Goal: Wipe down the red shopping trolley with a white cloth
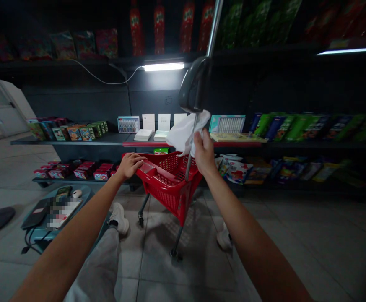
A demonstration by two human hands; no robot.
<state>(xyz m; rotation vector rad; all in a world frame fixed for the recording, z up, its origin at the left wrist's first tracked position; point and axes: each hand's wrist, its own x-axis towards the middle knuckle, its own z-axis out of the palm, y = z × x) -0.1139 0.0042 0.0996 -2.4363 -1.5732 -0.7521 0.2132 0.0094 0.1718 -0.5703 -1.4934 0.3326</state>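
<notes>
Bare forearms [76,237] reach out from right up close, over light grey trousers [97,264]. Left of the red plastic mesh cart [170,197], a round teal desk [84,189] carries a white computer mouse [77,193] and a blurred flat device. Just left of the cart there's a white sneaker [119,218] too. Left hand [131,165] has its fingers curled over the cart's chunky rim, a pretty relaxed grip. Right hand [204,152] is closed firmly on a soft, crumpled white cloth [183,134], bunched against a shiny chrome pole [189,163] that rises from the cart to a curved black plastic handle [195,84]. Right of the cart, a long dark shelf [311,144] holds glossy green boxes [296,128].
</notes>
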